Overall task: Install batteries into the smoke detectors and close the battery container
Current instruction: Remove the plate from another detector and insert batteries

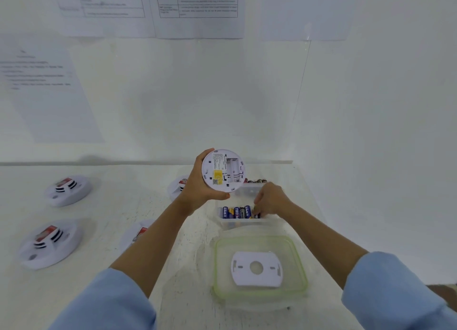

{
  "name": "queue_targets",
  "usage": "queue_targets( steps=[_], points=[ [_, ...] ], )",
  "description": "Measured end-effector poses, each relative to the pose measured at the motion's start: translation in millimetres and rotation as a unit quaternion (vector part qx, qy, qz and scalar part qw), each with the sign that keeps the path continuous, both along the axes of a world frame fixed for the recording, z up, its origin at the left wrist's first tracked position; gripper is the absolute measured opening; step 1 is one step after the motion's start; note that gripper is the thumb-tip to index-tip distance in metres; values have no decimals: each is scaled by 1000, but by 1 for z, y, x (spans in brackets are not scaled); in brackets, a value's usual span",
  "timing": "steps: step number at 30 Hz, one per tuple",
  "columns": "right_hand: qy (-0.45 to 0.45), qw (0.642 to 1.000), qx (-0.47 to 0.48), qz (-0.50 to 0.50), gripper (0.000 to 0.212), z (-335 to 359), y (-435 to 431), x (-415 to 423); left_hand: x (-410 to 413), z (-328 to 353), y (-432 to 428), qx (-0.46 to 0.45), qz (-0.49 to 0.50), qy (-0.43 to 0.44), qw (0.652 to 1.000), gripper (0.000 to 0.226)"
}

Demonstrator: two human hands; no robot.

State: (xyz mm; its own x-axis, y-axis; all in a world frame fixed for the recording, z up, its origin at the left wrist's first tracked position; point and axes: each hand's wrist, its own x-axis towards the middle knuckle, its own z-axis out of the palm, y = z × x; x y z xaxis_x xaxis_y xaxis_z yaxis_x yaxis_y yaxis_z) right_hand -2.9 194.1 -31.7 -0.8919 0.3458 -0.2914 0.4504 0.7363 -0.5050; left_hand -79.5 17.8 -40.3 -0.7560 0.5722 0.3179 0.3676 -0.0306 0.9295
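In the head view, my left hand (197, 183) holds one smoke detector (223, 170) up at the centre of the frame. The fingers wrap its left edge and the thumb is under the lower rim. The disc is tipped so its back faces me, yellow sticker low and the open battery bay (232, 169) to the right of centre. The bay's long axis runs roughly top to bottom in the frame, and it looks empty.

Just below and right of it, my right hand (270, 201) reaches into the battery container (247, 221). Its fingers are bunched onto the battery (257, 215) at the right end of the row. It reads as a pinch, though the hand hides part of the contact. The other batteries (236, 212) lie side by side, long axes running top to bottom in the frame, the row running left to right.

I judge the step to be picking a cell for this detector. Next I would lift it clear of its neighbours, carry it up to the bay and keep its axis in line with the slot. The polarity marks are too small to read here.

The container lid (217, 263) lies nearer me on the tabletop (111, 201), with a white mounting plate (257, 268) on it, so closing is not yet done. Four other detectors (68, 190) sit on the left half of the tabletop.
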Motion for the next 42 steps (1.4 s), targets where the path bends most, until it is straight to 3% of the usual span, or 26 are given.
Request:
queue_targets(
  steps=[4,7,10,16,21,29,35,42],
  points=[
    [-16,998,6,53,29,15,1,1,-2,0,-5,4,9,-6,1000,104],
    [51,998,6,48,24,42,15,-9,-9,1,-8,5,19,-2,1000,104],
    [121,986,81,75,29,55,24,-31,-19,3,-9,8,18,-14,1000,102],
    [21,975,137,171,54,28,19,-84,-39,2,-5,-7,10,-20,1000,104],
    [-58,966,144,208,49,12,25,-107,-52,1,3,-17,-1,-25,1000,104],
    [-69,955,170,235,32,0,27,-117,-63,-2,15,-25,-6,-19,999,105],
    [-27,955,174,240,33,-2,30,-114,-63,-1,15,-25,-2,-21,999,105],
    [140,961,143,193,31,27,33,-85,-60,5,8,-10,-2,-26,1000,104]
  ],
)
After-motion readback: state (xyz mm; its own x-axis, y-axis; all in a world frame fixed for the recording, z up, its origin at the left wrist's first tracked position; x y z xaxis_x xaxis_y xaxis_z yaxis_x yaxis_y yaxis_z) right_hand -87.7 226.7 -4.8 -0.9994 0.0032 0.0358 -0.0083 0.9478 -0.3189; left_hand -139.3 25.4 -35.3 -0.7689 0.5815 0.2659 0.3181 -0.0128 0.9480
